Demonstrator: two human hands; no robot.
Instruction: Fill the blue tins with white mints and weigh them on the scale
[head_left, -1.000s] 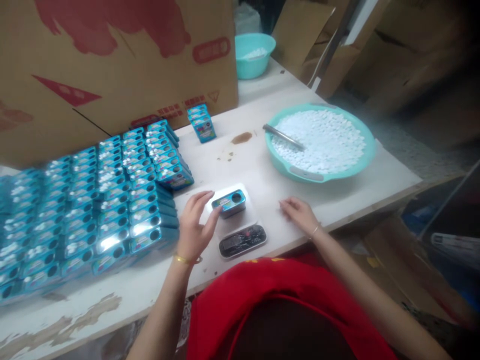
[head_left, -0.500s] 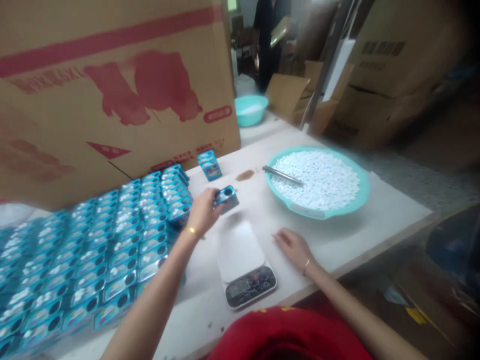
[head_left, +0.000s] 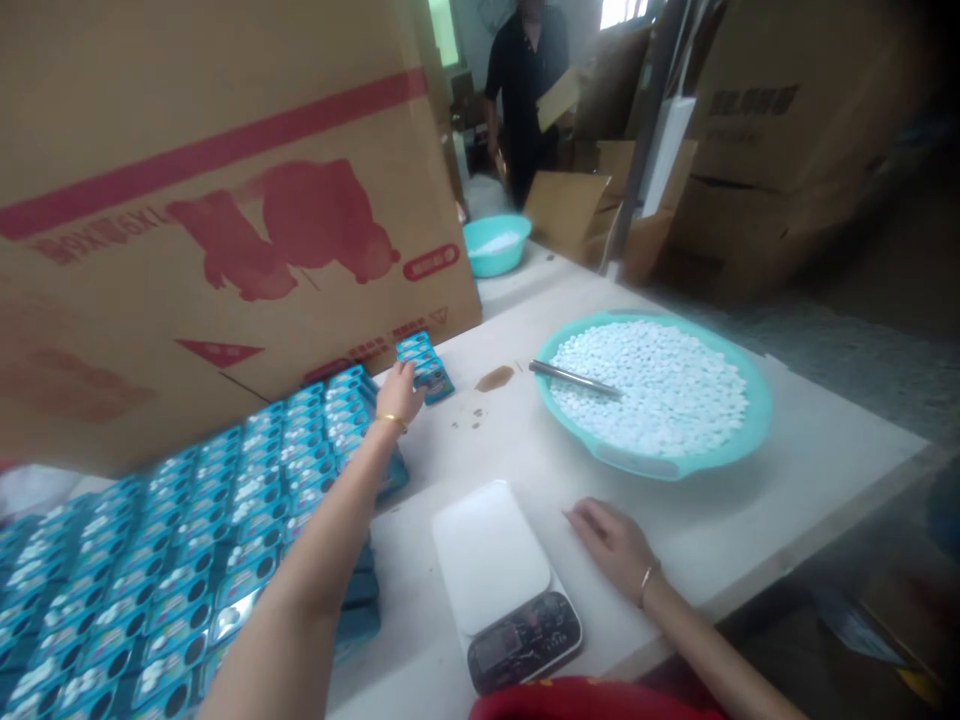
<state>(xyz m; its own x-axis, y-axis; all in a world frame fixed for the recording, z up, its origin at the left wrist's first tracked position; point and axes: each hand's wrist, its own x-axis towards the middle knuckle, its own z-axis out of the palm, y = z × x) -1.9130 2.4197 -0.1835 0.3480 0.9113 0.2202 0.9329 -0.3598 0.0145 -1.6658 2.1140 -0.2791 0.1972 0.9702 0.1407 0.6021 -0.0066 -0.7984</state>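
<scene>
Reaching far across a white table, the person's left hand met a short row of blue tins standing near the foot of a large cardboard box. The fingers were curled against the near end of that row; blur hid whether they pinched a tin or only pressed on it. The right hand lay flat on the table just beside a white kitchen scale, fingers loosely together and holding nothing. The scale's platform was bare.

Judging by the layout, the step in hand was setting a tin into the short row or taking one from it. The next move likely called for a light, steady touch, since the tins stood close together and a nudge could knock the row askew.

The short row's long axis ran away from the person, angled slightly to the left, toward the box. Each tin in it lay crosswise to that line, printed lid facing up.

To the left, a large block of matching blue tins covered the table in neat ranks, each lid showing a dark round window. To the right sat a wide teal basin heaped with small white tablets, a metal scoop handle resting in them. A smaller teal bowl stood farther back. Behind it, another person in dark clothes stood among stacked cartons
</scene>
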